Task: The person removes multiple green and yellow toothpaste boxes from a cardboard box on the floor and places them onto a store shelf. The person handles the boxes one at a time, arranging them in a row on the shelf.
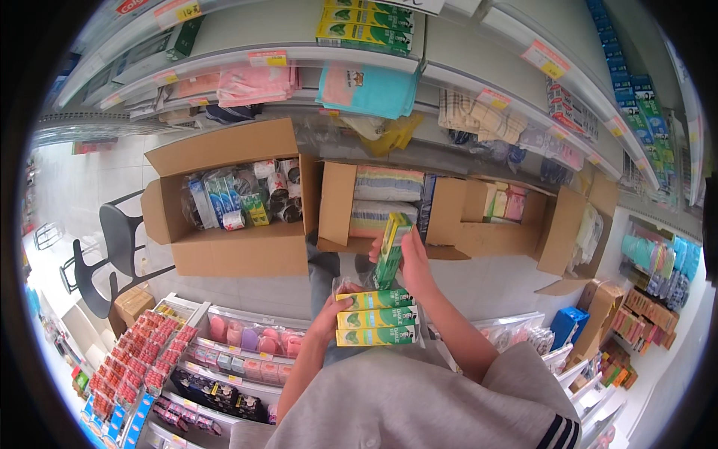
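My left hand holds a stack of Darlie toothpaste boxes, yellow and green, against the front of my body; some clear plastic wrap shows at its fingers. In my right hand is another green and yellow toothpaste box, tilted upright just above the stack. More boxes of the same look lie on the upper shelf ahead. Beyond my hands an open carton holds folded striped towels. The open carton on the left contains toothpaste boxes and bagged goods.
Shelves with price tags curve across the front, bearing folded pink towels and a turquoise towel. More open cartons stand at the right. A dark chair is at the left. Behind me are low display shelves.
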Tool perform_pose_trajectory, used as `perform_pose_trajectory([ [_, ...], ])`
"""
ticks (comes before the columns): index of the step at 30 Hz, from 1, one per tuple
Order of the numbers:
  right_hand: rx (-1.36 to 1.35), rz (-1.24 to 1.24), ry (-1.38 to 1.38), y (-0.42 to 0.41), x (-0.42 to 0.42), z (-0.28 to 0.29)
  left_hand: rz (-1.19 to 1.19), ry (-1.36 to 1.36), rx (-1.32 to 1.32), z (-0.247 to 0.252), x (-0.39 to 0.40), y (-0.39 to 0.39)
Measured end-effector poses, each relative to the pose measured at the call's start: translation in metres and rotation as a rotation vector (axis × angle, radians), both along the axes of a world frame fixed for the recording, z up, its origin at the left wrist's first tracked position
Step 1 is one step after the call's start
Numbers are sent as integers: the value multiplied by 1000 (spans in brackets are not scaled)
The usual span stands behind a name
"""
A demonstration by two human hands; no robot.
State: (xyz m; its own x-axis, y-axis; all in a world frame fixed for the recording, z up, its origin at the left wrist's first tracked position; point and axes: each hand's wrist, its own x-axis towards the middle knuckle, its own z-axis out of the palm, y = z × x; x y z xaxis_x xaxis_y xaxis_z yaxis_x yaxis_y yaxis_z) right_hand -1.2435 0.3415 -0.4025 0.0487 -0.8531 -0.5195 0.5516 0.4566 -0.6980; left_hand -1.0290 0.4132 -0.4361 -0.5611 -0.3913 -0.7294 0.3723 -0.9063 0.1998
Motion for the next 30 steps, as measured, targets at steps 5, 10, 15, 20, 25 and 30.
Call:
perform_pose_trajectory([
  [5,104,-114,-166,-86,-15,30,203,161,69,-14,0,0],
  [10,-407,80,886,-210,-35,57,293,84,142,-8,14,-3],
  [15,-798,179,1737,-344,-43,65,342,136,122,-10,31,1],
  [20,-429,343,2015,-436,-43,36,302,149,73,-3,41,-6],
  [25,-499,346,2012,-457,-37,30,290,98,32,3,44,-12],
  [30,-579,333,1987,-447,-39,27,296,84,4,-3,49,-13],
])
